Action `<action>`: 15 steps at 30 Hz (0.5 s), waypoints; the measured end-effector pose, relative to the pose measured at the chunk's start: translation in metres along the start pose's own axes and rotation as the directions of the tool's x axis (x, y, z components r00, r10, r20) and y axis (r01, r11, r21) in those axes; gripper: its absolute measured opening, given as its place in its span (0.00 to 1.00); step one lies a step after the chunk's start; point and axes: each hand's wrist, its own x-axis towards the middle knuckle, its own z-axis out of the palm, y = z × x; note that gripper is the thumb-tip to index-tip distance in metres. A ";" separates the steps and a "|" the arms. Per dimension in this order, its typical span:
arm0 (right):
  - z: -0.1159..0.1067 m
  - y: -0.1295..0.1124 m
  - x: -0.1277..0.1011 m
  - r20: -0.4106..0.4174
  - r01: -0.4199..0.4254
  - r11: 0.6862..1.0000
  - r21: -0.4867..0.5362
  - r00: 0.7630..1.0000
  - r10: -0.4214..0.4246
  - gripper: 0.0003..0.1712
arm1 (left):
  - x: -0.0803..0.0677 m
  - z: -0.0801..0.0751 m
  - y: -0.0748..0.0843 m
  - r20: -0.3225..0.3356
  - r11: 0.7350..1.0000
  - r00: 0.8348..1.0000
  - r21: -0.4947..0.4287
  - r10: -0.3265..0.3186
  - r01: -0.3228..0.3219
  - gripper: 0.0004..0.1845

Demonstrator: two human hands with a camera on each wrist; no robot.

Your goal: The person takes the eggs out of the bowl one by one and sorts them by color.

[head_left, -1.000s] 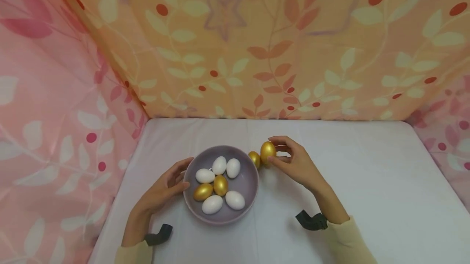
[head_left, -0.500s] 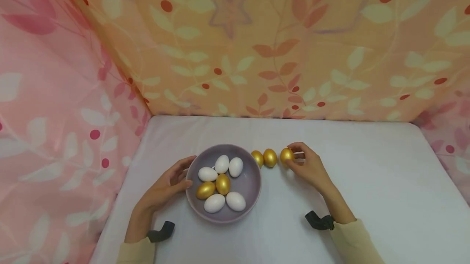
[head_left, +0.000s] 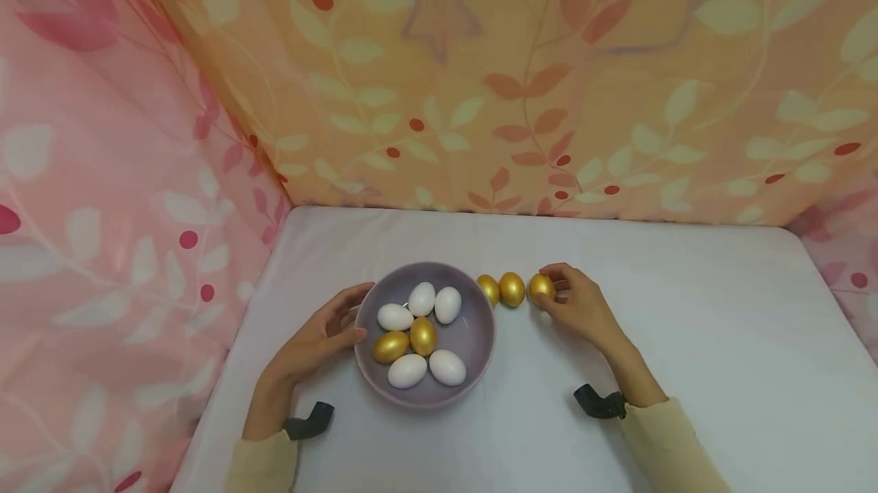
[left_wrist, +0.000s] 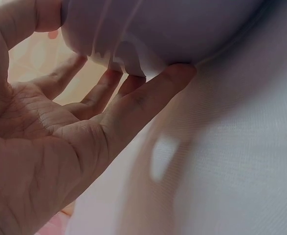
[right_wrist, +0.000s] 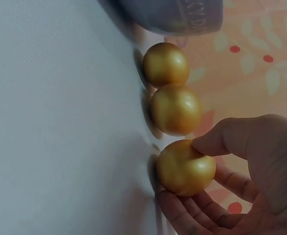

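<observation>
A mauve bowl (head_left: 473,348) holds several white eggs (head_left: 448,368) and two golden eggs (head_left: 423,337). My left hand (head_left: 315,337) holds it at the left side, thumb at the rim; in the left wrist view the fingertips (left_wrist: 180,73) rest on its outer wall. Right of the bowl, two golden eggs (head_left: 511,289) stand side by side on the white cloth. My right hand (head_left: 578,302) pinches another golden egg (right_wrist: 185,169) at the end of this row, low over the cloth, with a small gap to the middle egg (right_wrist: 176,109).
White cloth covers the table (head_left: 700,325). An orange leaf-patterned curtain (head_left: 439,135) hangs along the back edge, and a pink one (head_left: 123,249) along the left. Each wrist wears a dark camera mount (head_left: 600,403).
My right hand has moved the golden egg rightward and down, from overlapping the middle egg to the row's right end. The left hand stays at the bowl. The head view has shifted slightly.
</observation>
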 end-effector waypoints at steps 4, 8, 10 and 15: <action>0.003 0.000 0.002 -0.011 0.047 0.999 0.017 0.999 -0.047 0.23 | 0.002 -0.003 0.004 -0.005 1.000 1.000 -0.014 0.016 -0.016 0.38; 0.007 0.000 0.003 -0.040 0.068 0.997 0.032 0.997 -0.066 0.22 | 0.002 -0.004 0.006 0.005 1.000 1.000 -0.013 0.017 -0.017 0.38; 0.007 -0.001 0.004 -0.046 0.071 0.997 0.028 0.997 -0.069 0.22 | 0.002 -0.003 0.005 0.001 1.000 1.000 -0.010 0.015 -0.015 0.38; 0.006 -0.005 0.003 -0.029 0.043 0.999 -0.012 0.999 -0.043 0.22 | 0.003 0.001 0.002 -0.001 1.000 1.000 -0.023 0.005 -0.005 0.38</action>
